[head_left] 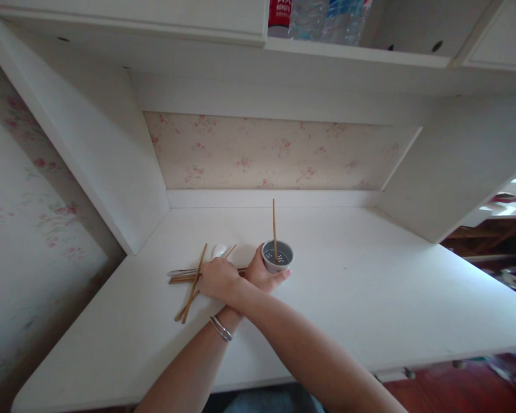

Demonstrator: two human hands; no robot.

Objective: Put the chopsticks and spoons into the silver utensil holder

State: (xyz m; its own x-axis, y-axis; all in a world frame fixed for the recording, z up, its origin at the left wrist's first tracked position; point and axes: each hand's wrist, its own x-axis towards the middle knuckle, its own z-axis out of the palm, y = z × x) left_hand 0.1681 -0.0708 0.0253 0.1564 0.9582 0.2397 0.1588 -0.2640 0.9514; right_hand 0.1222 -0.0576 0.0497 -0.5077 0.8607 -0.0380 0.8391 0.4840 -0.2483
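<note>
Head view: left hand [259, 273] wraps cup [286, 260], apparently steadying it around one chopstick [274, 226]; right hand [218, 277], crossed over, covers loose chopsticks [191, 293], grip unclear.

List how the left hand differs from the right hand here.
The left hand is wrapped around the grey cup, while the right hand is over the pile of wooden sticks.
The left wrist wears silver-coloured bangles; the right wrist shows none.
The left forearm passes beneath; the right forearm crosses above it.
Shared: both are bare hands, over the white table.
</note>
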